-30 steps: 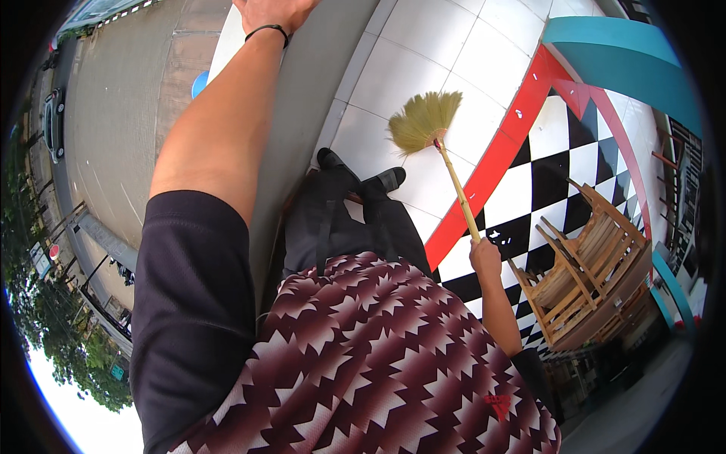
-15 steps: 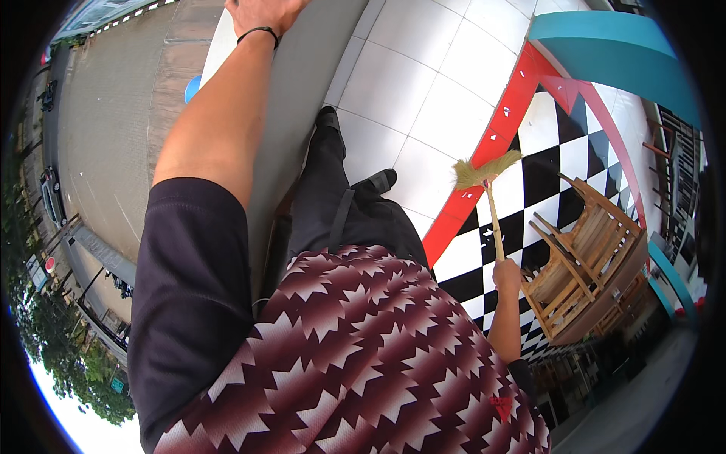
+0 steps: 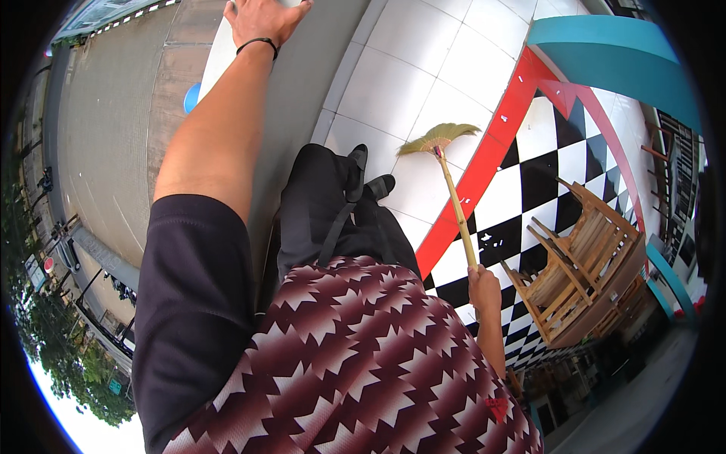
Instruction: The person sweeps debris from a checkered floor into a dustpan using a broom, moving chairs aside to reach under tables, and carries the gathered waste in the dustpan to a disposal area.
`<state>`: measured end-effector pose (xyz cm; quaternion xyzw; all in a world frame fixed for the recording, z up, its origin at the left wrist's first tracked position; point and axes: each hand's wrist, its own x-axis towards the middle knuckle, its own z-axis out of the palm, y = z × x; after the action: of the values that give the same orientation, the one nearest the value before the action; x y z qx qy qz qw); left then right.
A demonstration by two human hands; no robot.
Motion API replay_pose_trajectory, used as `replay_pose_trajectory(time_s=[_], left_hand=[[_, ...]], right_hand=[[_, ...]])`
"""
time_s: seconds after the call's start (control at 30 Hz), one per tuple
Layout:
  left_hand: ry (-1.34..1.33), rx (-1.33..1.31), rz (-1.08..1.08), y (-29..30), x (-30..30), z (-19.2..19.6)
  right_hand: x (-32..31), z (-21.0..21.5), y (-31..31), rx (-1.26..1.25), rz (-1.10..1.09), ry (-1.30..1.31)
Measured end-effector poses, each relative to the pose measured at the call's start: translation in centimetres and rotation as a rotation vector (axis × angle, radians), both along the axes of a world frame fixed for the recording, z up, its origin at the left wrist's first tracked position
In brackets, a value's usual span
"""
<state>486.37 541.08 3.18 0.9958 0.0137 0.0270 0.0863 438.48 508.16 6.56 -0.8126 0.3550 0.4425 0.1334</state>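
My right hand (image 3: 485,288) is closed around the bamboo-like handle of a broom (image 3: 458,206). Its fan of straw bristles lies over the white floor tiles (image 3: 393,79), just left of a red tile strip (image 3: 493,144). At the upper edge, my left hand (image 3: 265,21) has thumb and fingers apart, with a dark band on the wrist. It is by a white surface (image 3: 221,57) along a grey ledge; the fingertips are partly cut off, so contact is unclear. Small white scraps (image 3: 492,240) are scattered on the black-and-white checkered floor (image 3: 538,178) and the red strip.
Wooden chairs (image 3: 582,265) stand piled on the checkered floor at right. A curved teal structure (image 3: 605,38) rises at the upper right. My black shoes (image 3: 380,186) are on the white tiles. Left of the grey ledge (image 3: 302,83), a blue round object (image 3: 192,97) and a paved road (image 3: 113,113) show.
The broom has swung left from the red strip onto the white tiles, my right hand moving with it. My left hand has come lower into view, and my legs have shifted.
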Motion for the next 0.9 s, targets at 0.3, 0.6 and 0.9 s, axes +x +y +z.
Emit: replay_pose_trajectory(time_s=[0.3,0.6,0.9], left_hand=[[-0.050,-0.030,-0.014,0.8,0.4,-0.7],[-0.055,-0.023,-0.022,0.9,0.4,-1.0],[-0.024,-0.026,-0.009,0.9,0.0,-0.6]], right_hand=[[9.0,-5.5,11.7,0.218,0.336,-0.257],[6.9,-9.9,7.6,-0.004,0.280,-0.062],[3.7,5.1,6.2,-0.129,0.223,0.025]])
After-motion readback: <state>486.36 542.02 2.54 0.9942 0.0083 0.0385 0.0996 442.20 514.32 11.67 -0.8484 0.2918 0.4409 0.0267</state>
